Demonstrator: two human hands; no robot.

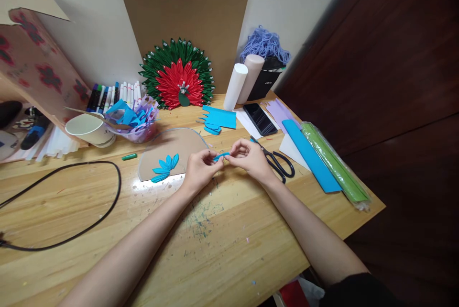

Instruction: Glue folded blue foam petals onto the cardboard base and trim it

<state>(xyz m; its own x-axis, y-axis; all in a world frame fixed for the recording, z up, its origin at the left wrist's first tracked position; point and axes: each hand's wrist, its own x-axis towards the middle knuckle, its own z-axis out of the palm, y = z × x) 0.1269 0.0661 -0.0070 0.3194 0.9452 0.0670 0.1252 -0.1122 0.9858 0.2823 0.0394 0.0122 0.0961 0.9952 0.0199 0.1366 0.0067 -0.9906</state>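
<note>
While both hands meet over the wooden table [172,254], a small blue paper strip [221,155] lies between their fingertips, its long axis running roughly from side to side and rising slightly to the right; the left hand [202,169] pinches its left end, and the right hand [252,158] pinches the other, so neither stands clearly nearer to it; the remaining fingers of both are curled, and how firmly they grip I cannot tell. The left hand is the nearer to the rounded cardboard piece [186,143], overlapping its right edge in this view; on that piece the blue petals [165,167] fan out, to the left of the strip and a little nearer the person; the right hand has the black scissors [268,153] just beside it, handles pointing away to the right. Beyond the hands lies the cut blue paper [222,118], with the phone [260,119] to its right; farther right are the long blue sheet [311,156] and the green wrapped roll [333,163]; at the back stands the red and green fan ornament [168,82].
</note>
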